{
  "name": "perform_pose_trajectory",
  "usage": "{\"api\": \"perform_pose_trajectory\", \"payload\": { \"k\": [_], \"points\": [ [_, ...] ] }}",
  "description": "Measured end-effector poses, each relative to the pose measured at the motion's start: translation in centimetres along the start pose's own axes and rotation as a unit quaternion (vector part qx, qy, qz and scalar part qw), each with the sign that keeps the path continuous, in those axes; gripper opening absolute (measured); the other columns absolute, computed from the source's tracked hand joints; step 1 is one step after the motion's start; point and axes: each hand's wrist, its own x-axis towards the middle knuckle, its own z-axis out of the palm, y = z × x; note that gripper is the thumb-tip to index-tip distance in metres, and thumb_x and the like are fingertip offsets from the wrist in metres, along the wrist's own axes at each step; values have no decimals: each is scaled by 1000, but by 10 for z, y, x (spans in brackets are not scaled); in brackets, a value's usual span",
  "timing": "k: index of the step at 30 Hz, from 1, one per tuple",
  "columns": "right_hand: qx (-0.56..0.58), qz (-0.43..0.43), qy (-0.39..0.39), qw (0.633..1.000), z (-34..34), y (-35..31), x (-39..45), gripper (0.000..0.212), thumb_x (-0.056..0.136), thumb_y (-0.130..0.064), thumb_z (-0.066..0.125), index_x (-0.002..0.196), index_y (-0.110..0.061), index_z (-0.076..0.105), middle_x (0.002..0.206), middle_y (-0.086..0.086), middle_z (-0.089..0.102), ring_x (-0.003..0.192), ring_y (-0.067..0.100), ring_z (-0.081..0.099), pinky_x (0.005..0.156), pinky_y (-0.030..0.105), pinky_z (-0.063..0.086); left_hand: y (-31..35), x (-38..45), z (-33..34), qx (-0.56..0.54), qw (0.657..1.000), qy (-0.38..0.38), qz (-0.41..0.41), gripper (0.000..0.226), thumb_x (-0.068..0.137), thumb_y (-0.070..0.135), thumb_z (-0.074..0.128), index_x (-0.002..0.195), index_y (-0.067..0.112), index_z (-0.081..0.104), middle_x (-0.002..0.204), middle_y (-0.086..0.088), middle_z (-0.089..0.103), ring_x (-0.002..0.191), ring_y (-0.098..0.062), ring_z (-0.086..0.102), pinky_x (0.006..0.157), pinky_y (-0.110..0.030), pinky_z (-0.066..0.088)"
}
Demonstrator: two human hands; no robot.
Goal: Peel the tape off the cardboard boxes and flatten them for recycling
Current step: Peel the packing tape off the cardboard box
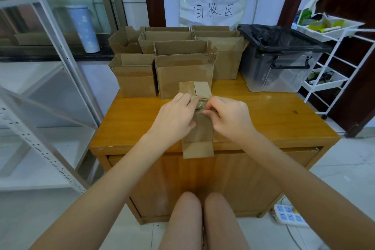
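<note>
A flattened cardboard box (199,138) lies on the wooden table (263,115), its near flap hanging over the front edge. A crumpled wad of clear tape (199,104) sits over the box's middle. My left hand (174,115) and my right hand (229,116) meet above the box, and the fingertips of both pinch the tape wad. Several open cardboard boxes (182,63) stand in rows at the back of the table.
A clear plastic bin lined with a black bag (280,57) stands at the table's back right. A white wire cart (332,50) is to the right, white metal shelving (40,87) to the left. A power strip (288,215) lies on the floor.
</note>
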Motion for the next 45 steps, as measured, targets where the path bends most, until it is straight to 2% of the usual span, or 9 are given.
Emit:
{"api": "perform_pose_trajectory", "payload": {
  "k": [4,11,17,20,23,34,39,42,45],
  "points": [
    [-3,-28,-18,999,-3,2,0,24,88,-29,50,76,-13,62,69,-1,64,58,15,60,46,26,47,1,11,-7,-12,999,-35,15,65,93,17,55,150,15,25,121,-4,48,112,-17,42,84,-22,40],
    [-9,-35,-24,999,-4,-2,3,23,88,-27,51,74,-11,61,66,0,63,54,17,58,41,29,45,-17,17,-20,-89,989,-113,28,70,87,21,62,149,19,30,99,5,38,93,-9,33,75,-21,33],
    [2,-2,-17,1000,-4,-2,3,12,81,-19,65,72,-11,62,64,-3,63,54,15,58,43,25,43,-20,1,-10,-97,991,-88,20,89,81,56,64,151,21,23,106,7,40,95,-9,32,77,-23,38],
    [7,1,-30,1000,-5,-1,4,13,82,-20,66,73,-12,62,65,-4,63,55,14,57,44,24,43,-19,0,-3,-49,995,-80,30,84,85,36,68,152,19,19,122,1,44,98,-10,30,83,-25,42],
    [4,-4,-34,999,-7,-1,4,13,82,-21,65,73,-12,62,65,-3,63,55,14,58,45,24,43,-23,1,-3,-46,994,-95,41,83,86,20,67,152,19,16,122,1,42,94,-8,23,79,-21,36],
    [-11,-55,-77,995,-15,1,10,12,80,-11,71,74,-10,61,66,1,63,55,18,60,45,27,48,-36,18,-16,-76,981,-159,85,79,87,2,60,152,24,20,118,5,42,94,-6,30,75,-18,33],
    [0,-39,-92,995,-17,0,12,12,80,-12,73,75,-12,62,66,-3,63,57,16,60,48,23,43,-45,21,-23,-143,968,-185,94,71,86,-5,54,148,22,33,112,7,46,104,-7,43,90,-19,39],
    [5,-6,-126,992,-21,0,10,16,82,-22,73,91,-13,63,81,-3,66,71,16,63,57,25,49,-47,27,-28,-191,956,-204,90,65,86,-6,54,144,20,41,110,6,49,109,-12,53,98,-25,44],
    [37,79,-207,974,-27,0,12,67,79,-38,74,133,-11,44,117,-2,53,93,6,57,76,28,54,-49,32,-29,-200,951,-220,84,58,89,-7,51,141,17,45,110,5,49,109,-13,54,99,-27,45]
  ]
}}
